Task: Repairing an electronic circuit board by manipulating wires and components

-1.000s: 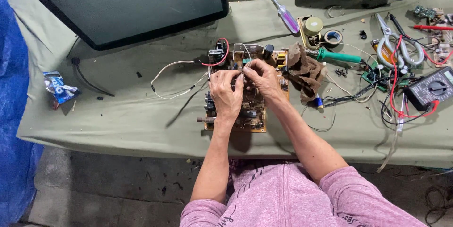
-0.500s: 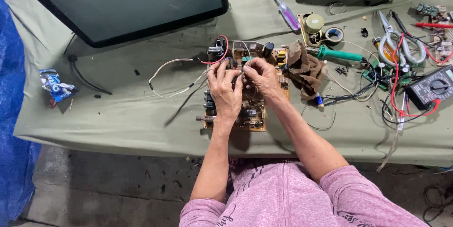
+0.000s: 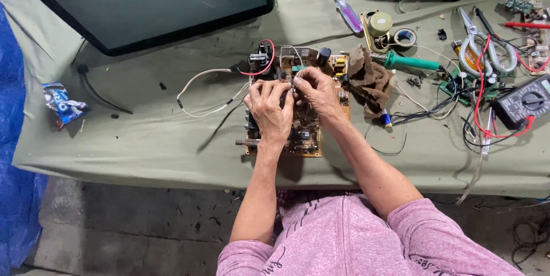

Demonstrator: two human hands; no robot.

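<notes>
Head view, looking down on a worktop (image 3: 143, 144) draped in olive-green cloth.

Item: circuit board (image 3: 298, 132), tan, crowded with parts, lay flat near the worktop's front edge, mid-frame. Red and white wires (image 3: 206, 75) ran off its far left corner.

Item: left hand (image 3: 270, 112), resting palm-down over the board's left half, fingers curled toward the board's middle. What the fingertips pinched could not be told.

Item: right hand (image 3: 315, 92), just beside the left, almost touching it, fingers bent narrow over the board's upper middle. Any small part between them was too small to make out.

Item: brown rag (image 3: 369, 81), crumpled, touching the board's right edge.

Item: soldering iron (image 3: 409, 62), green handle, just right of the rag.

Item: screwdriver (image 3: 344, 6), purple handle, farther back.

Item: tape rolls (image 3: 392, 29), near the screwdriver.

Item: scissors (image 3: 478, 41), grey handles, among red and black leads at right.

Item: multimeter (image 3: 524, 101), dark, at the right edge.

Item: flat screen panel (image 3: 143, 1), dark-framed, far left, tilted.

Item: blue wrapper (image 3: 63, 107), crumpled, near the left edge.
</notes>
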